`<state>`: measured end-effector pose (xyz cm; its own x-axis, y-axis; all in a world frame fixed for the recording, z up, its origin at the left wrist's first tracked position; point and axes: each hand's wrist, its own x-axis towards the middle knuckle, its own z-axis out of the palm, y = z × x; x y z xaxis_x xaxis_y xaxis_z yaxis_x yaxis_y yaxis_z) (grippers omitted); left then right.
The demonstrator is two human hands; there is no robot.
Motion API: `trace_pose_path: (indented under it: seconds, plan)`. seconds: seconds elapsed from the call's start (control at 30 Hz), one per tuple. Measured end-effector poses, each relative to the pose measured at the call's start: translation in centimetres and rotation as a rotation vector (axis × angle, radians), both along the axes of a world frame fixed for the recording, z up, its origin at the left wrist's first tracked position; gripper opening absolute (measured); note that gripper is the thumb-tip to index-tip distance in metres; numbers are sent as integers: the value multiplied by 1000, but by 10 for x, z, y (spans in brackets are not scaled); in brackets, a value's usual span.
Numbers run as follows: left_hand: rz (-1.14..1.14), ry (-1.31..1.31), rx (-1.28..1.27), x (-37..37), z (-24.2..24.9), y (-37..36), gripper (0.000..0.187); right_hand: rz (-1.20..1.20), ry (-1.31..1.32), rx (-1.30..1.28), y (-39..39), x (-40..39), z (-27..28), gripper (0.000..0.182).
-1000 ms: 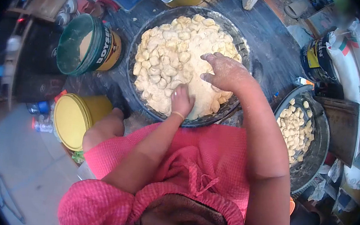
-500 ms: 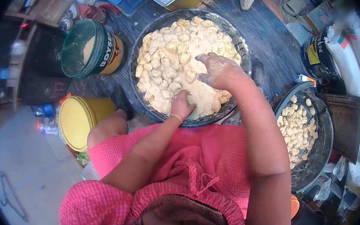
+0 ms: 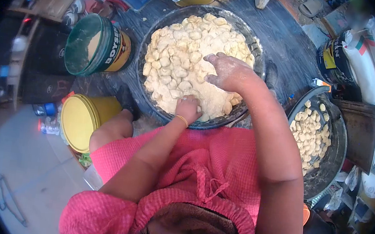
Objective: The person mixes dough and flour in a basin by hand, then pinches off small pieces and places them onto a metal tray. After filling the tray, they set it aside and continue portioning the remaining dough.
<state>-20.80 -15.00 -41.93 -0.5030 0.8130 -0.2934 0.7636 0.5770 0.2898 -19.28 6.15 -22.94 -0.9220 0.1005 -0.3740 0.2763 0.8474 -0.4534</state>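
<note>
A wide dark round basin (image 3: 146, 36) before me is full of floured dough pieces (image 3: 174, 61), with a bare patch of loose flour (image 3: 210, 94) across its middle and near side. My right hand (image 3: 230, 72), dusted white, lies over the right part of the dough with thumb and fingers spread apart. Close to the basin's near rim, my left hand (image 3: 189, 109) rests among the dough pieces, its fingers bent down and held together. Whatever is under those fingers is hidden. A thin bracelet (image 3: 181, 120) circles the left wrist.
A green-rimmed bucket (image 3: 113, 49) with flour inside stands left of the basin, and a yellow lidded bucket (image 3: 78, 122) is nearer me. To my right sits a second black basin (image 3: 341, 141) holding small dough pieces (image 3: 310, 135). A dark paint pail (image 3: 333, 59) stands behind it.
My left hand has shifted slightly left, its fingers now showing more over the dough pieces. The right hand stays spread in nearly the same spot. The view has tilted a little.
</note>
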Motion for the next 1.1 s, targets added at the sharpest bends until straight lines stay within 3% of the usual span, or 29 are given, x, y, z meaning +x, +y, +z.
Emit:
trace_pose_path:
  seconds: [0.03, 0.1, 0.17, 0.2, 0.27, 0.3, 0.37, 0.4, 0.47, 0.5, 0.57, 0.6, 0.63, 0.7, 0.73, 0.83, 0.9, 0.97, 1.1]
  plan:
    - [-10, -13, -84, -5, 8, -3, 39, -5, 18, -1, 0, 1, -3, 48]
    - [-101, -13, -15, -16, -1, -12, 36, -8, 39, -5, 1, 1, -4, 48]
    - [8, -374, -108, -33, -5, -8, 38, -6, 41, 6, 1, 1, -3, 47]
    - [9, -372, -108, -41, 0, -7, 38, -6, 44, 5, 1, 0, -1, 47]
    - [399, -506, 147, -57, 22, -3, 39, 1, -16, -18, -1, -3, 4, 54]
    - [398, -505, 145, -67, 28, 0, 39, 0, -15, -20, -2, -4, 4, 54]
    - [804, -531, 420, -81, 34, 3, 39, 9, -28, -22, -4, -5, 3, 54]
    - [804, -530, 417, -83, 31, 3, 39, 9, -28, -24, -4, -6, 3, 54]
    - [493, 297, 399, -84, 25, 2, 35, 13, -36, -24, -6, -8, 2, 55]
    - [494, 299, 401, -80, 27, 3, 35, 14, -34, -23, -6, -9, 3, 55]
    - [265, 216, 325, -63, 28, 6, 34, 4, -61, -26, -8, -12, 4, 55]
    - [311, -260, 171, -60, 17, 5, 30, 5, -62, -23, -9, -13, 4, 55]
    - [313, -262, 173, -52, 6, 1, 30, 14, -70, -23, -9, -14, 3, 55]
    - [34, -238, 54, -28, -13, -15, 34, 28, -80, -25, -11, -15, 3, 55]
    - [38, -239, 54, -23, -18, -25, 34, 27, -78, -30, -12, -16, 4, 55]
    - [-62, -10, 224, -25, -23, -52, 40, 31, -71, -28, -12, -16, 1, 56]
    - [-176, 29, 42, -37, -22, -68, 48, 35, -68, -23, -12, -14, -1, 56]
    - [-179, 71, 51, -40, -23, -75, 48, 17, -43, -46, -10, -11, 1, 57]
    - [-205, 0, -187, -46, 8, -58, 54, 13, -50, -41, -6, -9, 0, 57]
